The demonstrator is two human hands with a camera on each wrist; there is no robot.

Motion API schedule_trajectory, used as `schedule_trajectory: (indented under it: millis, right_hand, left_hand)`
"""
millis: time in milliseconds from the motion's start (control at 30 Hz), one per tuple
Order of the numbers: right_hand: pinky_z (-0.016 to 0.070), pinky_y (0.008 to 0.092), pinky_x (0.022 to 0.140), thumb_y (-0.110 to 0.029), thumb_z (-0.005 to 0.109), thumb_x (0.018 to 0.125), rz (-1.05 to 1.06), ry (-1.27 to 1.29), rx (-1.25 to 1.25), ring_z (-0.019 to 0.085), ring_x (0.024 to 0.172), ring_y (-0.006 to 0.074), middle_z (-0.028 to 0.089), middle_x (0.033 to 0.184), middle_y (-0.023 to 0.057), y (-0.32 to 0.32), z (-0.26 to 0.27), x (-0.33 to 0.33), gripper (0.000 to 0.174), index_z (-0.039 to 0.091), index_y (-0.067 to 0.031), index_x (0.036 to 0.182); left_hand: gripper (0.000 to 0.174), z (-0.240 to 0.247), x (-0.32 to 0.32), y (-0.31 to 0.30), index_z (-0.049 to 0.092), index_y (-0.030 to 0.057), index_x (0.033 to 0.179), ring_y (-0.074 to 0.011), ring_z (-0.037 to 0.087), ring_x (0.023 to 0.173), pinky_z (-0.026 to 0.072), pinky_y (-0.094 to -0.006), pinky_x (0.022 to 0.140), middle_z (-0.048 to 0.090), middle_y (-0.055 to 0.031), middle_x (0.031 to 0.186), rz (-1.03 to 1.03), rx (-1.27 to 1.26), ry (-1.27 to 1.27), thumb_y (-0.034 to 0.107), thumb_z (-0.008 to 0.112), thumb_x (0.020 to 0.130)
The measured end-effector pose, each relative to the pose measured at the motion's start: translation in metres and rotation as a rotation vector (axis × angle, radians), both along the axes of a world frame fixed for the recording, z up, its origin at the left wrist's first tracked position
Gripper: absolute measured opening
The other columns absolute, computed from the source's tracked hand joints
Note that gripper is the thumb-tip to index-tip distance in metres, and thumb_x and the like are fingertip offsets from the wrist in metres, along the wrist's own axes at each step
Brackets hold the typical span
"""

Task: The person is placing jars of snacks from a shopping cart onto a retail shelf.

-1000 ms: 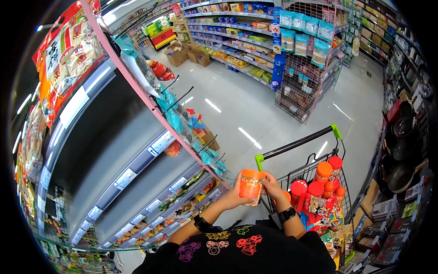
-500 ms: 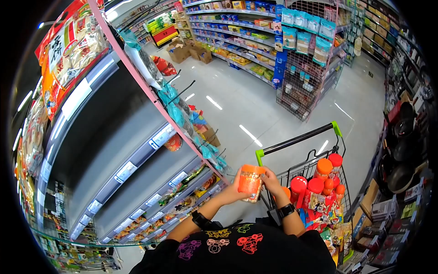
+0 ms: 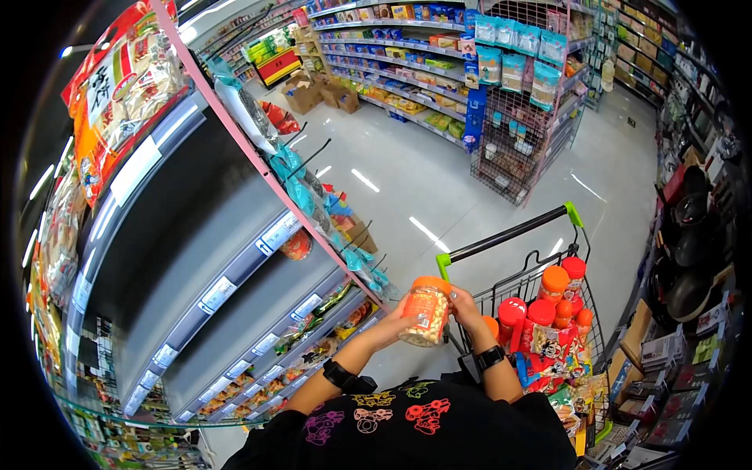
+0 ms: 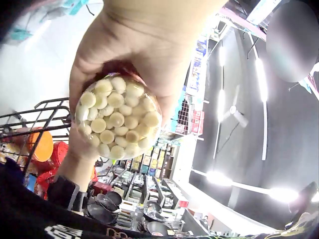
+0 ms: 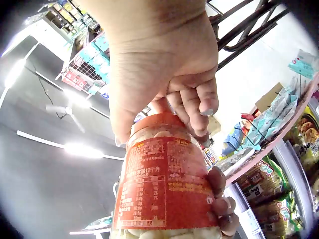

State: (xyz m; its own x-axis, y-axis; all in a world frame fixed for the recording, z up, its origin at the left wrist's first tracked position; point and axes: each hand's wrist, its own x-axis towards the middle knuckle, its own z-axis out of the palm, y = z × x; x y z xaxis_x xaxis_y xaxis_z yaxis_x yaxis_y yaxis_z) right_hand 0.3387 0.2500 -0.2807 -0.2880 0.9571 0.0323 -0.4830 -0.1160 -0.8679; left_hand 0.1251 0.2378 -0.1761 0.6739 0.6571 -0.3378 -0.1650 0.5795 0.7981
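A clear plastic jar (image 3: 425,313) with an orange lid and orange label is held tilted in front of the person's chest, in both hands. Its base (image 4: 117,117) faces the left wrist view and shows small round pale pieces inside. The left hand (image 3: 389,327) grips the jar's body, and its fingers (image 5: 225,206) wrap round the label's edge in the right wrist view. At the lid (image 5: 157,121), the right hand (image 5: 162,64) has its thumb on one side and curled fingers on the other. Printed text covers the label's side there.
A shopping cart with a black handle (image 3: 509,244) stands at right, carrying several red-lidded and orange-lidded jars (image 3: 540,313) and snack bags. At left rises a shelf unit with price tags (image 3: 217,295) and metal hooks. Pans (image 3: 689,294) line the far right.
The jar has turned and tilted in the hands, so its pale contents and a barcode now face the head camera. Both hands keep hold of it; the cart is in about the same place.
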Motion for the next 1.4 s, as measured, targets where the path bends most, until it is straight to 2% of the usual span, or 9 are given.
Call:
schedule_trajectory:
  millis: [200, 333, 500, 633, 933, 1067, 1133, 1300, 1400]
  right_hand:
    - [0.0443, 0.0234, 0.044, -0.036, 0.049, 0.096, -0.017, -0.087, 0.038, 0.056, 0.046, 0.0128, 0.059, 0.066, 0.0049, -0.003, 0.001, 0.000, 0.043, 0.053, 0.0002, 0.120]
    - [0.0427, 0.0232, 0.043, -0.035, 0.047, 0.097, -0.010, -0.117, 0.029, 0.055, 0.045, 0.0126, 0.058, 0.063, 0.0047, -0.004, -0.003, 0.000, 0.043, 0.053, 0.0006, 0.121]
    - [0.0402, 0.0228, 0.040, -0.039, 0.043, 0.098, -0.008, -0.155, 0.035, 0.052, 0.042, 0.0119, 0.055, 0.059, 0.0041, -0.004, -0.002, 0.002, 0.044, 0.055, 0.0014, 0.107]
    - [0.0399, 0.0231, 0.040, -0.051, 0.041, 0.095, -0.012, -0.220, 0.027, 0.053, 0.043, 0.0124, 0.057, 0.060, 0.0060, -0.004, 0.004, 0.003, 0.051, 0.054, -0.0026, 0.086]
    - [0.0393, 0.0236, 0.039, -0.046, 0.036, 0.098, 0.027, -0.288, 0.015, 0.052, 0.041, 0.0130, 0.056, 0.059, 0.0070, -0.003, 0.014, -0.002, 0.049, 0.053, -0.0024, 0.086]
    - [0.0425, 0.0259, 0.040, -0.047, 0.032, 0.099, 0.048, -0.219, -0.054, 0.055, 0.042, 0.0181, 0.059, 0.062, 0.0108, -0.005, 0.041, -0.013, 0.053, 0.054, -0.0010, 0.084]
    - [0.0443, 0.0278, 0.042, -0.049, 0.027, 0.099, 0.074, -0.277, -0.027, 0.057, 0.043, 0.0204, 0.061, 0.063, 0.0129, -0.004, 0.069, -0.013, 0.059, 0.056, 0.0012, 0.085]
    - [0.0476, 0.0294, 0.045, -0.050, 0.027, 0.099, 0.094, -0.034, 0.041, 0.060, 0.048, 0.0215, 0.062, 0.074, 0.0188, -0.013, 0.099, -0.025, 0.057, 0.046, 0.0037, 0.106]
    - [0.0485, 0.0298, 0.047, -0.050, 0.028, 0.099, 0.117, 0.049, 0.083, 0.061, 0.052, 0.0224, 0.062, 0.077, 0.0188, -0.023, 0.119, -0.033, 0.055, 0.041, 0.0014, 0.116]
  left_hand:
    - [0.084, -0.010, -0.004, 0.007, -0.003, 0.0214, 0.149, -0.0227, 0.043, 0.127, 0.0418, -0.0371, 0.100, 0.032, -0.0103, 0.144, -0.075, -0.130, -0.104, 0.019, 0.057, 0.091]
    - [0.088, -0.011, -0.004, 0.006, -0.008, 0.0259, 0.148, -0.0240, 0.042, 0.129, 0.0416, -0.0392, 0.100, 0.028, -0.0107, 0.146, -0.003, -0.113, -0.104, 0.020, 0.058, 0.090]
    - [0.095, -0.006, -0.008, 0.003, -0.015, 0.0276, 0.147, -0.0261, 0.037, 0.132, 0.0406, -0.0448, 0.100, 0.023, -0.0112, 0.149, -0.031, -0.089, -0.101, 0.020, 0.060, 0.089]
    - [0.094, -0.011, -0.008, 0.002, -0.012, 0.0270, 0.148, -0.0266, 0.036, 0.132, 0.0408, -0.0473, 0.099, 0.022, -0.0112, 0.150, -0.044, -0.022, -0.089, 0.021, 0.061, 0.088]
    - [0.076, 0.018, -0.010, 0.006, -0.004, 0.0214, 0.149, -0.0303, 0.050, 0.120, 0.0526, -0.0480, 0.085, 0.033, -0.0126, 0.144, 0.004, -0.088, -0.027, 0.027, 0.050, 0.096]
    - [0.067, 0.029, -0.018, 0.009, 0.010, 0.0172, 0.148, -0.0309, 0.054, 0.115, 0.0543, -0.0473, 0.083, 0.036, -0.0125, 0.141, 0.094, 0.039, -0.034, 0.023, 0.050, 0.096]
    - [0.067, 0.057, -0.021, 0.010, 0.018, 0.0115, 0.146, -0.0304, 0.061, 0.104, 0.0572, -0.0396, 0.077, 0.045, -0.0143, 0.133, 0.142, 0.110, -0.092, 0.016, 0.056, 0.091]
    - [0.073, 0.107, -0.026, 0.006, 0.023, 0.0089, 0.146, -0.0201, 0.066, 0.074, 0.0539, -0.0258, 0.056, 0.053, -0.0111, 0.124, 0.104, 0.446, -0.077, 0.017, 0.063, 0.085]
    - [0.071, 0.125, -0.025, -0.005, 0.027, 0.0065, 0.144, -0.0150, 0.064, 0.070, 0.0509, -0.0222, 0.051, 0.054, -0.0103, 0.123, 0.206, 0.604, -0.060, 0.018, 0.063, 0.083]
